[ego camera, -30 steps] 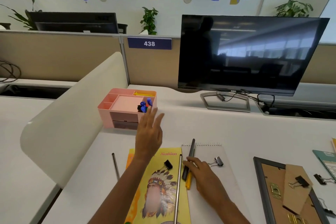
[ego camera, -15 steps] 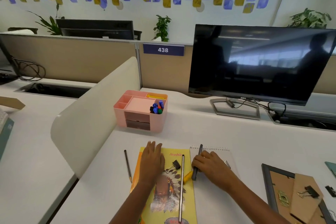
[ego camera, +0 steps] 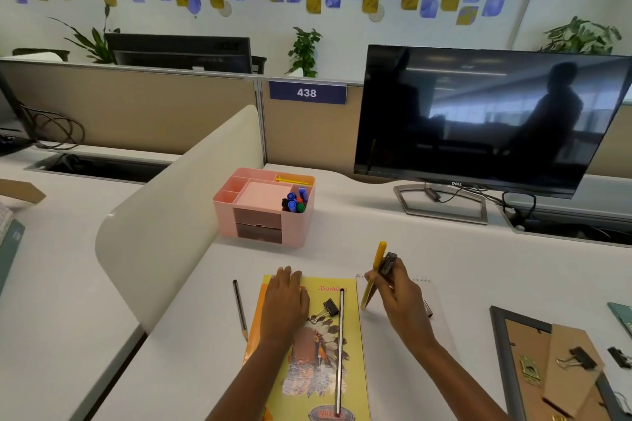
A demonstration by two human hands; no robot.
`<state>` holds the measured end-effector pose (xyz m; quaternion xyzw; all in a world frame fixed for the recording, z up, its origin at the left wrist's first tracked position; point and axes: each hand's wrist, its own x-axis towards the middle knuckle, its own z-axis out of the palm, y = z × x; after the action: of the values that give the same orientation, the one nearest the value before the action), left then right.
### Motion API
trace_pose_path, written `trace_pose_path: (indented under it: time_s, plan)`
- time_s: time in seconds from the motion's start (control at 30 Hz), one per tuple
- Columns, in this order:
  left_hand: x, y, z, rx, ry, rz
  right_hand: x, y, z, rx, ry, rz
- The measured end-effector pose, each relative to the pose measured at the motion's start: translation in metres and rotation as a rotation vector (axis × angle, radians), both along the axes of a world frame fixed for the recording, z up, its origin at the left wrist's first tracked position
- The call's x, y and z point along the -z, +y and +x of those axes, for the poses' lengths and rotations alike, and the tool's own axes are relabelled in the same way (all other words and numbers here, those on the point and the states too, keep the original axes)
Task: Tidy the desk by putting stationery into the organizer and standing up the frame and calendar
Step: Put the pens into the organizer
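Pink plastic organizer (ego camera: 224,215) stands at centre frame on a white desk (ego camera: 376,232). Blue, black and green marker caps (ego camera: 294,202) crowd its right-hand compartment, and a yellow stick (ego camera: 290,179) lies in its rear slot.

Below it and to the right, the person's right hand (ego camera: 393,294) has its fingers curled round two pens held together, a yellow pen (ego camera: 374,273) and a dark grey pen (ego camera: 389,263). Both slant upward over a white spiral notepad (ego camera: 437,304).

The left hand (ego camera: 285,301) lies palm down, fingers straight and together, on the top end of a yellow notebook (ego camera: 318,352) and grips nothing. The cover's red title looks like "Akashika", though its last letters are hidden behind a long steel ruler (ego camera: 340,352) lying lengthwise on the cover. A black binder clip (ego camera: 328,308) sits on the cover just beside the left hand, and a pencil (ego camera: 240,309) lies on the desk just left of the notebook.

At lower right the picture frame (ego camera: 502,345) lies face down, its cardboard back up, with another clip (ego camera: 579,357) on it.

At upper right stands a dark monitor (ego camera: 485,120) marked "DELL". A blue partition sign (ego camera: 307,92) left of it reads "438".
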<state>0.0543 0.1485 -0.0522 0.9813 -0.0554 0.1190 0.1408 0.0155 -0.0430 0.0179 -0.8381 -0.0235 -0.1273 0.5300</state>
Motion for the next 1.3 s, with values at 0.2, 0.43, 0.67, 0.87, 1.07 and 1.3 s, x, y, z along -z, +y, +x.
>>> trace_pose_path:
  time_s: [0.2, 0.43, 0.67, 0.87, 1.07, 1.3]
  plan:
    - [0.002, 0.001, 0.001, -0.014, 0.014, -0.010, 0.014, 0.005, -0.006, 0.004, 0.095, 0.117]
    - [0.003, 0.001, 0.000, -0.007, -0.011, -0.033, 0.006, 0.011, 0.000, -0.015, 0.087, 0.127]
    - [-0.002, 0.009, 0.004, 0.065, -0.076, 0.007, -0.033, 0.049, 0.028, -0.036, -0.017, 0.164]
    - [0.005, 0.017, 0.007, 0.046, -0.021, 0.041, -0.066, 0.107, 0.071, -0.138, -0.083, 0.155]
    - [0.005, 0.014, 0.005, 0.040, -0.020, -0.017, -0.086, 0.166, 0.116, -0.175, -0.116, 0.204]
    - [0.012, 0.013, 0.007, 0.026, -0.002, -0.051, -0.085, 0.219, 0.149, -0.200, -0.052, 0.313]
